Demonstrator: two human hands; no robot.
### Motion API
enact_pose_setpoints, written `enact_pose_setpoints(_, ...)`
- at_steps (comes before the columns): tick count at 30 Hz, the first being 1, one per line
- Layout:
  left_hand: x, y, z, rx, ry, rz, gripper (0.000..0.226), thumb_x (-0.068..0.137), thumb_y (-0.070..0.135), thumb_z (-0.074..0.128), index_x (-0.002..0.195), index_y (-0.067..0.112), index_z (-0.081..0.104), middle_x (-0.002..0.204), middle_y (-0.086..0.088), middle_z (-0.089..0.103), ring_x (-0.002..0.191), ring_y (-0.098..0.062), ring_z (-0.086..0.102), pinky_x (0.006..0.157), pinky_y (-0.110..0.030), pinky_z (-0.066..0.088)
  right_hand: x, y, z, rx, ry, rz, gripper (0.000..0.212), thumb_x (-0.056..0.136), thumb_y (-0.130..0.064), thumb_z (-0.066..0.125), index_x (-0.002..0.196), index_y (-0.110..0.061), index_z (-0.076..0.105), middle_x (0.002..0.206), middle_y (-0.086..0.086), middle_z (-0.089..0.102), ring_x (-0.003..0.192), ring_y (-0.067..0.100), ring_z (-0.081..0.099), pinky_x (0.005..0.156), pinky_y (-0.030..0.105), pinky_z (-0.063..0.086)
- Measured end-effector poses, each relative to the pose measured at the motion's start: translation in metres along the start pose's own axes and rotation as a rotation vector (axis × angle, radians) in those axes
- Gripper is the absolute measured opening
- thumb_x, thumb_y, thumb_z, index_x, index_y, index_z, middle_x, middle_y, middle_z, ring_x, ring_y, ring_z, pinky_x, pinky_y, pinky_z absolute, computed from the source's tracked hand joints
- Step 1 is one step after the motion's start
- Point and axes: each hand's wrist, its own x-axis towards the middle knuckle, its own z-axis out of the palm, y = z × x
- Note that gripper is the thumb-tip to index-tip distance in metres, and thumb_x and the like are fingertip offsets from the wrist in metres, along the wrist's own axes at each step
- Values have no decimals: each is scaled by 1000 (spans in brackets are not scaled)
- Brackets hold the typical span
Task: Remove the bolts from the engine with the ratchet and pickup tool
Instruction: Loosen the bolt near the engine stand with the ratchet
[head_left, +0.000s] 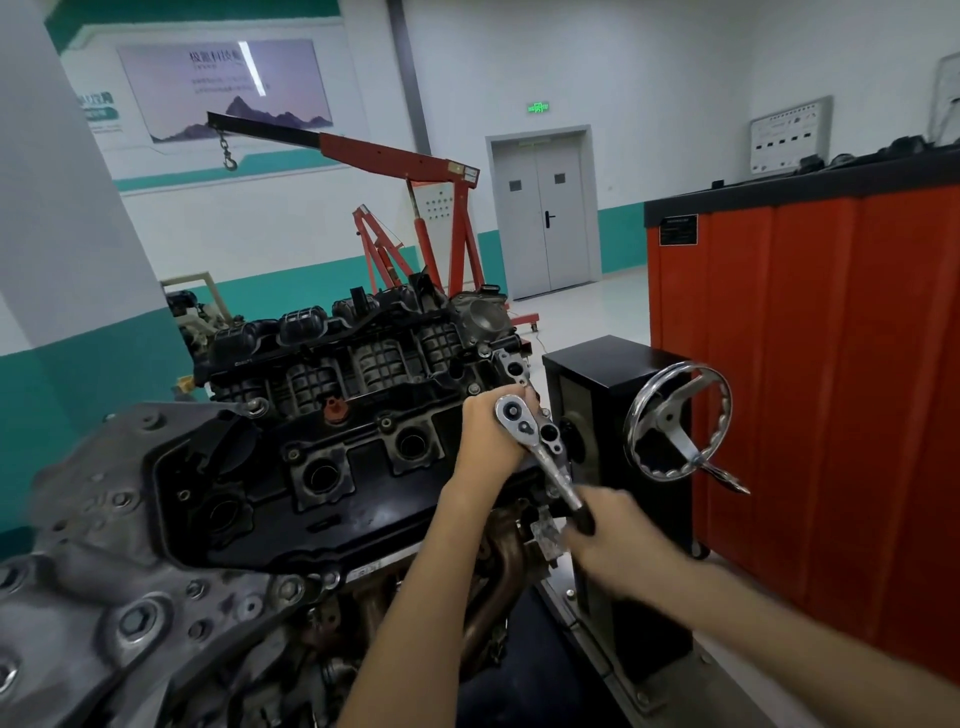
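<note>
An engine (311, 467) sits in front, its black top cover facing up. At its right end the left hand (491, 434) curls round the head of a chrome ratchet (540, 447), while the right hand (618, 538), blurred, grips the dark handle lower down. The ratchet slants from upper left to lower right. Just right of it stand a black box (608, 364) and a shiny handwheel (675, 421), beside a red cabinet (831, 389). A red hoist (415, 161) and a grey double door (545, 218) stand farther back.

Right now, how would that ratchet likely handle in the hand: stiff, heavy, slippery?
The ratchet looks like chromed steel, so probably rigid and heavy for its size. Its polished shank may be slick; the dark handle under the right hand likely grips better.
</note>
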Motion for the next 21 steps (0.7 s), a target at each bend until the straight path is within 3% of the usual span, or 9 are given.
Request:
enact_pose_setpoints(3, 4, -1, -10, 77, -110, 10, 62, 89, -1, 62, 46, 29, 28, 42, 11, 28, 46, -5, 24, 52, -16, 26, 26, 11, -59, -408, -96, -112, 6, 88, -13, 56, 88, -19, 55, 70, -1, 56, 54, 8, 53, 48, 19, 45)
enact_pose_setpoints(5, 5, 3, -13, 131, -147, 26, 60, 87, -5, 61, 48, 24, 26, 42, 10, 27, 48, -7, 23, 53, -21, 25, 47, 5, -90, -753, -65, -219, 6, 90, -20, 53, 88, -20, 47, 67, -5, 49, 55, 7, 49, 51, 18, 39)
enact_pose_setpoints(7, 3, 7, -13, 133, -112, 7, 59, 90, -2, 60, 48, 24, 27, 40, 9, 28, 47, -7, 24, 53, -22, 23, 59, -6, -101, -901, 3, -292, 9, 91, -25, 51, 89, -19, 45, 64, -7, 43, 55, 9, 44, 55, 23, 37)
enact_pose_setpoints(10, 3, 5, -10, 15, 72, -101, 57, 93, 2, 57, 49, 21, 26, 44, 9, 25, 47, -7, 22, 52, -24, 21, 45, -8, -77, -748, 54, -225, 11, 89, -24, 53, 86, -19, 44, 67, -4, 45, 62, 16, 53, 56, 28, 42)
enact_pose_setpoints(13, 4, 1, -2, -3, 157, -103, 58, 93, 1, 57, 48, 22, 26, 45, 10, 25, 45, -6, 22, 50, -24, 20, 8, -3, -24, -259, 49, -55, 8, 86, -14, 57, 87, -19, 51, 70, -1, 54, 53, 9, 54, 47, 20, 43)
enact_pose_setpoints(16, -1, 3, 6, 22, 83, -45, 63, 86, -12, 55, 41, 27, 34, 39, 11, 32, 42, -4, 27, 48, -15, 21, -14, -13, 30, 220, 68, 83, 13, 83, -3, 54, 76, -14, 54, 60, 1, 54, 41, 4, 46, 42, 21, 39)
enact_pose_setpoints(18, -1, 2, 4, 25, 59, -16, 62, 82, -16, 53, 41, 28, 36, 40, 12, 34, 42, -2, 28, 47, -12, 21, -14, -21, 48, 291, 89, 86, 14, 81, -3, 53, 73, -14, 53, 58, 1, 53, 43, 5, 47, 45, 23, 40)
enact_pose_setpoints(21, 3, -3, -6, 14, 59, -20, 62, 89, -6, 58, 48, 28, 25, 40, 10, 27, 42, -3, 24, 47, -14, 19, -4, -15, 28, 91, 60, 14, 6, 82, -5, 55, 78, -9, 56, 67, 4, 56, 56, 15, 52, 52, 27, 44)
